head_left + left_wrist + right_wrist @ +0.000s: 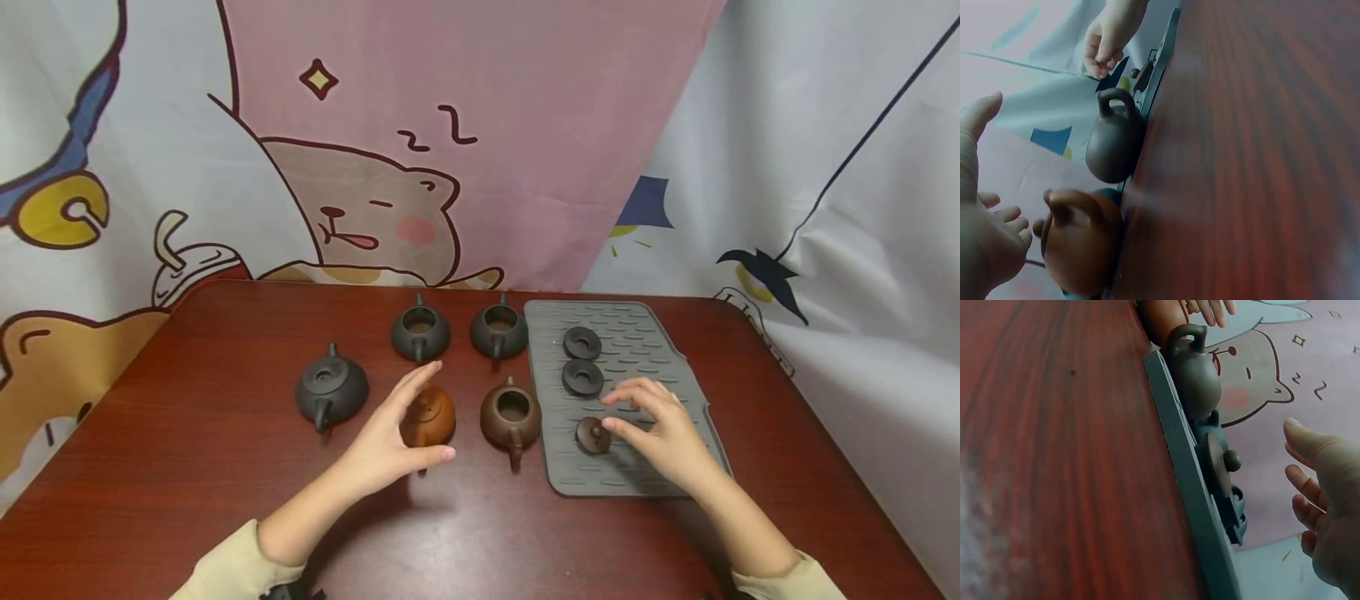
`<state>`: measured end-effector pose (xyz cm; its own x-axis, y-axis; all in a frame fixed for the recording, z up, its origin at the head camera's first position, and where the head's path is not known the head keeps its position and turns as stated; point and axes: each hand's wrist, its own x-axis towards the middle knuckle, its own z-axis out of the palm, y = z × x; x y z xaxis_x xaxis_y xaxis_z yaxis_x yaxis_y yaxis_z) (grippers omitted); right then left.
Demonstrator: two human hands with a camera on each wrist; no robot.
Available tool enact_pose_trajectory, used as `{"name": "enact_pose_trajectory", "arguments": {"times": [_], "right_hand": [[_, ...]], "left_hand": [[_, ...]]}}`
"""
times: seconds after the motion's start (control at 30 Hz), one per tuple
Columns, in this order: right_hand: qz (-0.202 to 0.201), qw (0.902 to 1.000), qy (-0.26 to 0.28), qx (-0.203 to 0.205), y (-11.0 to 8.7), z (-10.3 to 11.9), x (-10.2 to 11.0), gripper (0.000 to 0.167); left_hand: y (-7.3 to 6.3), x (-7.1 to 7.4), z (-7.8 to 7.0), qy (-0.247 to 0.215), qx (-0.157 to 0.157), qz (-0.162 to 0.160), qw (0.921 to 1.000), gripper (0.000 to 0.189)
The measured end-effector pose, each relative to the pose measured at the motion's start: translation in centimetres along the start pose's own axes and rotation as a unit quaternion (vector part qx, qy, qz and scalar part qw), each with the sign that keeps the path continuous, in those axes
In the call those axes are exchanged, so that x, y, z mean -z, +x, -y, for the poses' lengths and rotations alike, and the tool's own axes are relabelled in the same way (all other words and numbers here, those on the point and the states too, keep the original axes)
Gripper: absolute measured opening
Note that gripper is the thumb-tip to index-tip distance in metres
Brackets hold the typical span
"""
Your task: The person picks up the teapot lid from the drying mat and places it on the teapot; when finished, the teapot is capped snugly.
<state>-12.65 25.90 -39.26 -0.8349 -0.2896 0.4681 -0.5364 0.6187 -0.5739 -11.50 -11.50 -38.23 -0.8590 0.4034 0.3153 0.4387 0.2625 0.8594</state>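
Note:
My left hand [378, 442] is spread above an orange-brown clay teapot [441, 417] with its lid on. In the left wrist view, a gap shows between that hand and the teapot [1079, 256]. Over the grey mat, my right hand [663, 433] hovers with thumb and fingers apart, near a brown knobbed lid [590, 440]. The right wrist view shows the lid [1217, 464] lying apart from the fingers. Between the hands stands a brown teapot [492, 415] without a lid, its dark inside visible.
Two dark lidless teapots [406, 343] stand at the back. A dark lidded teapot [345, 400] sits at the left. Two dark round lids [572, 380] lie on the grey ribbed mat [573, 482]. A printed cloth [555, 125] hangs behind the red-brown table [187, 417].

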Motion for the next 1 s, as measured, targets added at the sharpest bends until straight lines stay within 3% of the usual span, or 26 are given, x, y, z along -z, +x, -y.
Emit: {"name": "enact_pose_trajectory", "arguments": {"times": [0.33,0.57,0.83,1.0], "right_hand": [[0.02,0.9995,0.023,-0.013,-1.1,-1.8,-0.4,0.032],[0.029,0.9978,0.059,0.008,-1.3,-2.7,-1.1,0.034],[0.034,0.9975,0.056,0.024,-1.2,-2.0,-1.3,0.035],[0.037,0.9978,0.049,0.027,-1.3,-1.6,-1.4,0.033]], "left_hand": [[1.1,-2.6,-0.9,-0.008,0.01,0.02,0.9997,0.094],[1.8,-4.2,-1.6,-0.014,0.016,0.024,0.9995,0.093],[2.3,-5.6,-2.0,-0.026,0.002,0.026,0.9993,0.091],[2.3,-6.6,-1.7,-0.025,0.011,0.027,0.9993,0.095]]}}
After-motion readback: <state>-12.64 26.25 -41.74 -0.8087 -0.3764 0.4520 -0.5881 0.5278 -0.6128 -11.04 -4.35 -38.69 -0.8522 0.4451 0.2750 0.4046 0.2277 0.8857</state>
